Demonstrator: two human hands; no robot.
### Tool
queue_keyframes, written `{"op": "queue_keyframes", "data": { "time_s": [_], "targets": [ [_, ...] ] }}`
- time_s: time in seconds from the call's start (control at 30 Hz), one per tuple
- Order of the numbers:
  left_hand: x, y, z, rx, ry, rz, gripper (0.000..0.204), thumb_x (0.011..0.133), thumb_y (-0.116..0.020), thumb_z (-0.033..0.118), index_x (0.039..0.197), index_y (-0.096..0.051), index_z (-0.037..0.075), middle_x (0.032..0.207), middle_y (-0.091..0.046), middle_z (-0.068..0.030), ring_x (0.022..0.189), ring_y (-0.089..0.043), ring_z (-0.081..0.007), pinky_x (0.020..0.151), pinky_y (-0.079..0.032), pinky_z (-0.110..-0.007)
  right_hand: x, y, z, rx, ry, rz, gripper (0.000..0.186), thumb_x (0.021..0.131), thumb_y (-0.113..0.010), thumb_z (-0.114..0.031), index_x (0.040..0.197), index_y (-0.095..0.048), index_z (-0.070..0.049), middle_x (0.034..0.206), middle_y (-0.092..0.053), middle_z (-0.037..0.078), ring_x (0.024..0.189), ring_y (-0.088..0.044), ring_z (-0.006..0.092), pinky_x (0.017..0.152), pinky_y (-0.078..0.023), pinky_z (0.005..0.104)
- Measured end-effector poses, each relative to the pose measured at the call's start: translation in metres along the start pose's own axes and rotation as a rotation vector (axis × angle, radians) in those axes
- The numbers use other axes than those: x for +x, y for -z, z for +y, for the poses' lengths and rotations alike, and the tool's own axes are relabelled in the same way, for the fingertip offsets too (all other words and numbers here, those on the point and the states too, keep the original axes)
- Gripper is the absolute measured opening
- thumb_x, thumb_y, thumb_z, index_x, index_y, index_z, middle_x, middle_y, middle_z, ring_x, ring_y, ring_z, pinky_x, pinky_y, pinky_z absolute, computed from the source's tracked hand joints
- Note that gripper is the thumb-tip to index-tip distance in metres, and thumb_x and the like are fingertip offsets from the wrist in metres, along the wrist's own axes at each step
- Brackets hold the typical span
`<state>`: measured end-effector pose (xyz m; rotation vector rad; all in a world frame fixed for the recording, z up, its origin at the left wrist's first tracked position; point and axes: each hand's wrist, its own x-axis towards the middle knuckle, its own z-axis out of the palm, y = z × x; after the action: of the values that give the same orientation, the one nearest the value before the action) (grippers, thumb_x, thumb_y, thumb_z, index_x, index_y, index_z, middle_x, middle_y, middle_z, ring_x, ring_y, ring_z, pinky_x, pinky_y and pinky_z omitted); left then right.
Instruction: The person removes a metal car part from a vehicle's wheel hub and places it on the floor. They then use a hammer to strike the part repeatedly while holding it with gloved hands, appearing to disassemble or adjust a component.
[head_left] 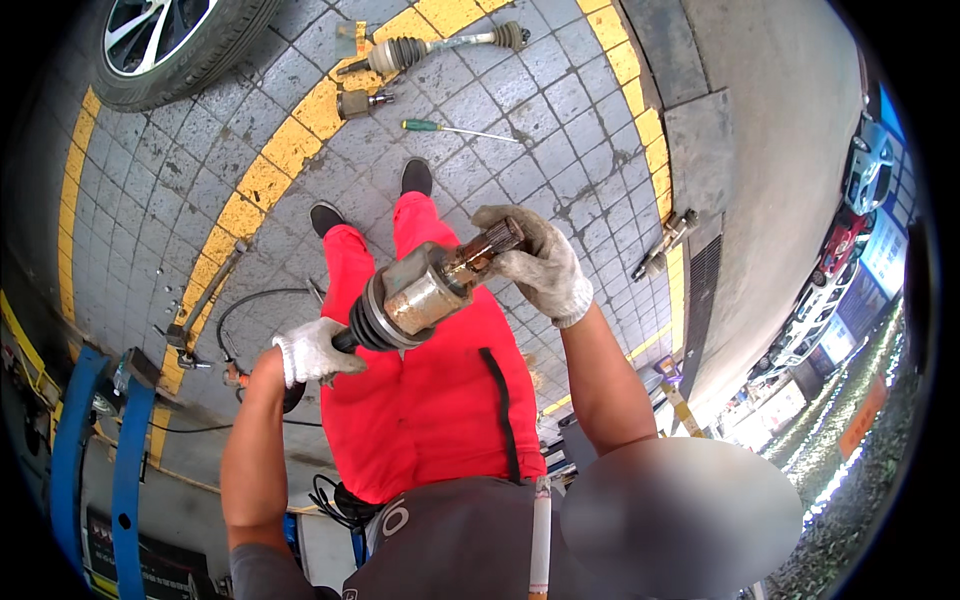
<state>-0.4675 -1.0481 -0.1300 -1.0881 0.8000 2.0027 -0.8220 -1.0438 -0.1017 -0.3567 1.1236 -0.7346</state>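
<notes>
Both my hands, in soiled whitish work gloves, hold a drive-shaft joint (412,300) slantwise above my red trousers. It has a rusty metal housing and a ribbed black rubber boot. My left hand (315,353) is closed around the dark shaft just past the boot's lower-left end. At the upper right, my right hand (545,268) is closed around the rusty splined stub, with fingers behind it and the thumb along its side. The splined tip shows between the fingers. Part of the left hand's fingers is hidden beneath the shaft.
On the tiled floor ahead lie another drive shaft (400,53), a short metal joint piece (355,103) and a green-handled screwdriver (424,126). A wheel (195,85) is at upper left. A long bar tool (212,292), black hose (222,325) and blue lift arms (130,480) are left; metal parts (662,247) lie right.
</notes>
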Motion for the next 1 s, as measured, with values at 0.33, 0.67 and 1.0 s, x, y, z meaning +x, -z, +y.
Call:
{"op": "queue_keyframes", "data": {
  "time_s": [0.33, 0.67, 1.0],
  "targets": [
    [0.002, -0.015, -0.016, 0.300, -0.076, 0.338, 0.045, 0.080, -0.083, 0.033, 0.110, -0.074, 0.001, 0.082, -0.075, -0.0162, 0.073, -0.073, -0.0304, 0.071, -0.058, -0.042, 0.001, -0.008, 0.001, -0.145, -0.047, -0.008, 0.053, 0.087, -0.080, -0.013, 0.133, -0.060, 0.004, 0.113, -0.070, 0.009, 0.107, -0.067, 0.0178, 0.096, -0.054, 0.0354],
    [0.010, -0.045, -0.059, 0.307, 0.027, 0.937, 0.027, 0.085, -0.077, 0.025, 0.107, -0.068, 0.011, 0.098, -0.076, -0.0204, 0.095, -0.074, -0.0412, 0.082, -0.058, -0.052, 0.008, -0.032, 0.020, -0.102, -0.101, -0.040, 0.055, 0.082, -0.081, -0.009, 0.132, -0.060, 0.003, 0.126, -0.066, 0.011, 0.115, -0.065, 0.0183, 0.101, -0.052, 0.0347],
    [-0.007, -0.051, -0.079, 0.309, 0.141, 0.881, 0.037, 0.088, -0.078, 0.023, 0.117, -0.060, 0.009, 0.108, -0.074, -0.0206, 0.104, -0.072, -0.0432, 0.088, -0.058, -0.052, 0.014, -0.061, 0.025, -0.155, -0.140, -0.044, 0.058, 0.084, -0.078, -0.008, 0.137, -0.058, 0.004, 0.124, -0.065, 0.010, 0.114, -0.063, 0.0172, 0.102, -0.051, 0.0336]
  ]
}}
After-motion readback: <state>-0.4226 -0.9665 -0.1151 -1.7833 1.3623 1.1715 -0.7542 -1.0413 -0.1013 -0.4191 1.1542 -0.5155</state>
